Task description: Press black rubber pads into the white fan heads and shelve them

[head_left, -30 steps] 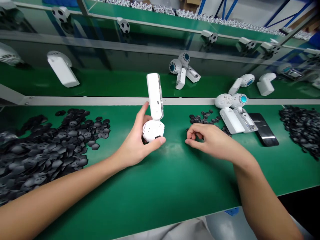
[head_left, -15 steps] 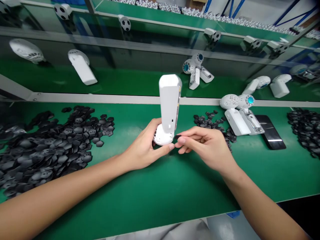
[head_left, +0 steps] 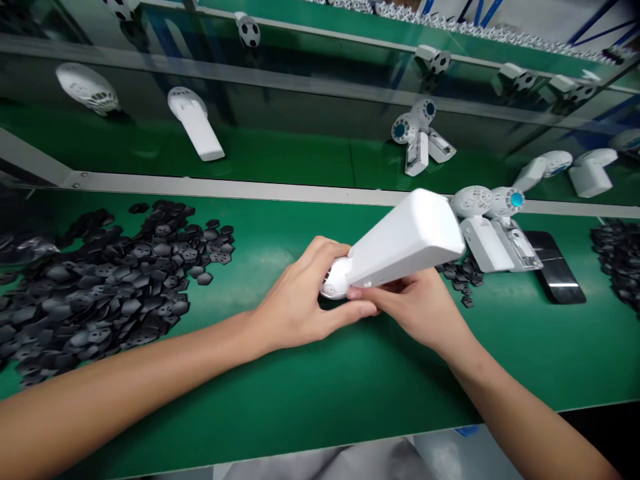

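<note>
Both hands — left, right — fingers around white device.

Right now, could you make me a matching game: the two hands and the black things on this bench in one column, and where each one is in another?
Things:
1. Left hand
2. Right hand
3. Large heap of black hexagonal pieces
4. Glossy black slab

Places:
A. Far right on the green bench, beside the white units
B. On the bench, left of the hands
C. Gripping the round end of the white device
D. Under the device's long body

Pairs: 1-C, 2-D, 3-B, 4-A
</note>
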A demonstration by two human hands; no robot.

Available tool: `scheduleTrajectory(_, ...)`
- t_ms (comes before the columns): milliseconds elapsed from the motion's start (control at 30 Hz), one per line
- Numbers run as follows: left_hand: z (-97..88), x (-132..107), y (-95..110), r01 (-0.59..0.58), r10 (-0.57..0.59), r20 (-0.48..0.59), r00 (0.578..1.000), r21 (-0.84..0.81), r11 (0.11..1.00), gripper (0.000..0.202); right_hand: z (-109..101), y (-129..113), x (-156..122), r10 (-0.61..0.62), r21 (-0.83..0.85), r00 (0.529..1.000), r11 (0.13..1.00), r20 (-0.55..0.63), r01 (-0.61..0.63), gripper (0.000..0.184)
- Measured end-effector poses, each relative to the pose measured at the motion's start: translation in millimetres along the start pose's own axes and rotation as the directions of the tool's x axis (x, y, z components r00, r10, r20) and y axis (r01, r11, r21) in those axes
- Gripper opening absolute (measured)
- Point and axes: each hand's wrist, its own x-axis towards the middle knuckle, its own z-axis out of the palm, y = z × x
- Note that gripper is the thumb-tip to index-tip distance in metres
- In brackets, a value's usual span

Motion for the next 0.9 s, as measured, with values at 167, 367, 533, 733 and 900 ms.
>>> scheduleTrajectory(167, 2.0, -2.4, 2.7, -0.038, 0.038, -0.055, 0.998, -0.005, 0.999, 0.049, 5.0, -4.1, -3.3, -0.024, -0.075, 0.999, 0.997, -0.049, 0.020, 0.014)
scheduleTrajectory(367, 2.4, -2.8, 9.1, -0.111, 0.108, -0.107, 0.988, -0.018, 0.994, 0.041, 8.0, -3.6, -5.4, -0.103, -0.078, 0.995, 0.992, -0.015, 0.102, 0.016)
scheduleTrajectory(533, -0.3, -0.7, 1.4, -0.127, 0.121, -0.101, 0.987, -0.050, 0.991, 0.048, 12.1, 1.2, -5.6, -0.157, -0.095, 0.986, 0.984, -0.051, 0.152, 0.020)
scheduleTrajectory(733, -9.7, 5.2, -10.3, 0.161, -0.089, 0.163, 0.983, -0.505, 0.848, 0.076, 6.9, 3.3, -0.5, -0.244, -0.056, 0.969, 0.969, -0.035, 0.242, 0.029)
scheduleTrajectory(900, -22.7, 25.6, -5.4, 0.229, -0.204, 0.105, 0.973, -0.495, 0.838, 0.072, -14.5, 1.2, 6.6, -0.328, -0.199, 0.944, 0.928, -0.038, 0.314, 0.033)
